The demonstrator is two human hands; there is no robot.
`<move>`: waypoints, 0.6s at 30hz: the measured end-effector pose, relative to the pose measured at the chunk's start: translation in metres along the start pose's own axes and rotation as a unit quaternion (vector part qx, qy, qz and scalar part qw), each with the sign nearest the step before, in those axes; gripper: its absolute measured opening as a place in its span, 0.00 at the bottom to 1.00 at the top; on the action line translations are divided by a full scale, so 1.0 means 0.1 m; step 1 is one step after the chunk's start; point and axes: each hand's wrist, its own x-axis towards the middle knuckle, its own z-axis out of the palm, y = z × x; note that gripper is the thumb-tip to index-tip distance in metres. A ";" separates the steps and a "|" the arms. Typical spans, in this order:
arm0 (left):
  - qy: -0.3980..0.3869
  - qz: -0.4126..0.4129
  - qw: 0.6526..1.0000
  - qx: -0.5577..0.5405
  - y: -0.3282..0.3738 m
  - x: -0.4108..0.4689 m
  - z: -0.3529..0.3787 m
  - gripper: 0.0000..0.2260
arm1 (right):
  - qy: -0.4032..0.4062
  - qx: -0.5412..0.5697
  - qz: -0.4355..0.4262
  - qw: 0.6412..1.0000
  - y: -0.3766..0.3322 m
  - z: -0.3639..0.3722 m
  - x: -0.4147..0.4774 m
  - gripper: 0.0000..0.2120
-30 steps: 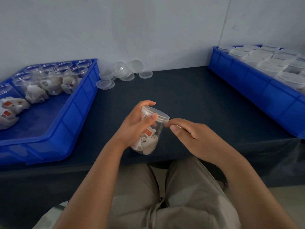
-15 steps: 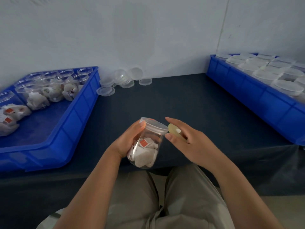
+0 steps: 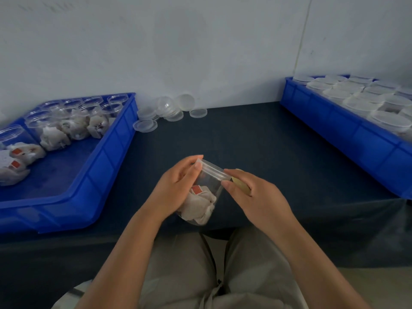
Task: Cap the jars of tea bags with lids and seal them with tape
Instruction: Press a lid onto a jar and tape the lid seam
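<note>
Head view: the left hand point(image 3: 176, 188) has its grip closed round a clear jar point(image 3: 210, 192). The fingers are curled round the side, and one fingertip presses on the edge of the lid point(image 3: 211, 170). The lid sits on top of the jar. The jar is tipped, with its top leaning away from the person and its bottom toward the lap. White tea bags point(image 3: 200, 208) with a red tag lie bunched in the bottom of it.

The right hand point(image 3: 256, 197) touches the jar just under the lid on the right side, with finger and thumb close together. Its grip is also closed on something yellowish — it may be a roll of tape point(image 3: 242, 186), but most of it is hidden in the palm.

The jar is held up in the air, just above the near edge of the dark table point(image 3: 267, 141). Both hands are apart from the table top.

A wide strip of table runs between two blue trays. The left tray point(image 3: 107, 157) holds open jars point(image 3: 73, 123) with tea bags, and its corner is near the left arm. The right tray point(image 3: 345, 134) holds capped jars point(image 3: 367, 101) and is well apart from the right hand. Loose lids point(image 3: 169, 112) lie in a small pile at the back, against the wall.
</note>
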 end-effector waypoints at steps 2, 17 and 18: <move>0.006 -0.022 0.999 0.023 0.07 -0.06 0.09 0.26 | 0.003 0.000 0.002 1.000 0.00 0.00 0.00 0.25; 0.066 -0.002 0.997 -0.051 0.01 -0.05 0.17 0.30 | -0.095 0.014 -0.035 0.995 0.13 -0.10 0.06 0.29; 0.059 -0.005 0.996 -0.062 0.02 -0.04 0.14 0.30 | -0.096 0.015 -0.040 0.994 0.15 -0.12 0.06 0.27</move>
